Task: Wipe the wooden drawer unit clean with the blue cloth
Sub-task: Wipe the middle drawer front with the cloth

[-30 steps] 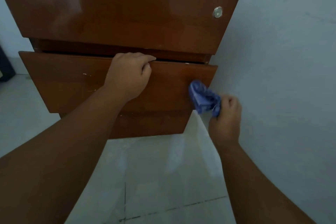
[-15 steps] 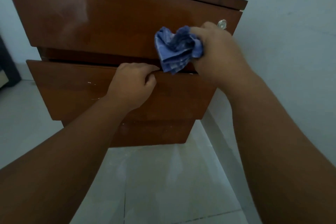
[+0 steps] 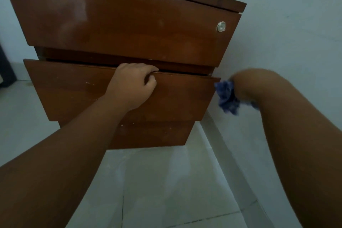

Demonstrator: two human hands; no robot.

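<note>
1. I see a wooden drawer unit standing on a pale tiled floor beside a white wall, with a small round lock on its top drawer
2. My left hand curls its fingers over the top edge of the middle drawer, which stands pulled out a little
3. The blue cloth is bunched up just past the right end of that drawer, in the gap between unit and wall
4. My right hand is bent away behind the wrist, so I cannot tell its grip, though the cloth sits against it
5. I judge the step in hand is wiping the drawer's right side
6. Next, the cloth likely needs pressing flat to the wood and drawing along it
</note>
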